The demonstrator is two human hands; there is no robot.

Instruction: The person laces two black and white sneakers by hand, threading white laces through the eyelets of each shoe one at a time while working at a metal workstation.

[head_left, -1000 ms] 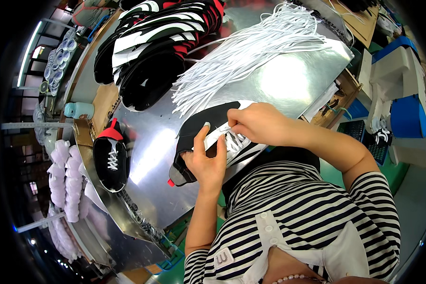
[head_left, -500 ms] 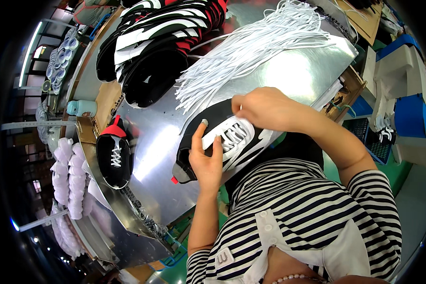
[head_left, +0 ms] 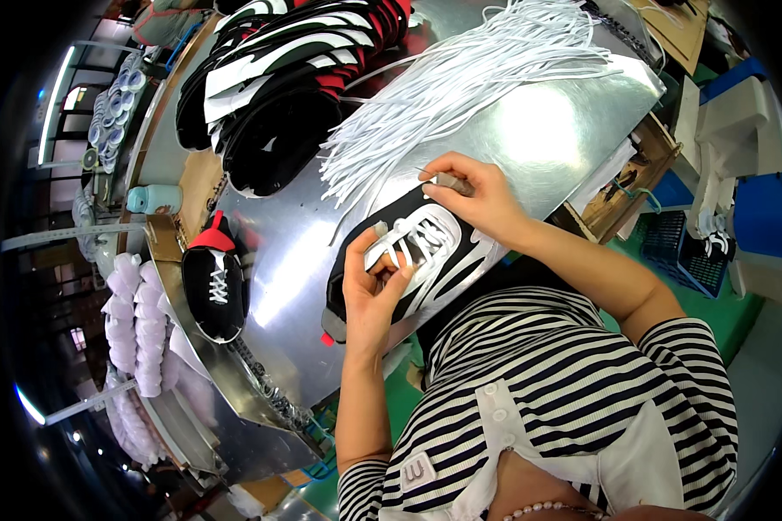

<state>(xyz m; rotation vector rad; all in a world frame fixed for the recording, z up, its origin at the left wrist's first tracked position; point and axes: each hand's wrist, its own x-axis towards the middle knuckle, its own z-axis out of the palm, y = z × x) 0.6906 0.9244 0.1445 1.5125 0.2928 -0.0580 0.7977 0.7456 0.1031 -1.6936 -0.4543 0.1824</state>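
Note:
A black and white shoe upper with a red tab lies tilted on the metal table in front of me. White laces criss-cross its opening. My left hand grips the upper at the tongue end, its index finger and thumb at the laces. Past the toe end, my right hand is closed around a small grey-brown tool with a thin tip; its exact kind is unclear. To the left stands another laced black upper with a red heel loop.
Stacked black, white and red uppers fill the far left of the metal table. A heap of white laces lies beside them. Farther left is a light-blue bottle. A blue crate stands low at right.
My right hand has turned and drawn back slightly from the upper, showing the small tool. My left fingers have curled in at the laces, and the laces look looser at the tongue end.

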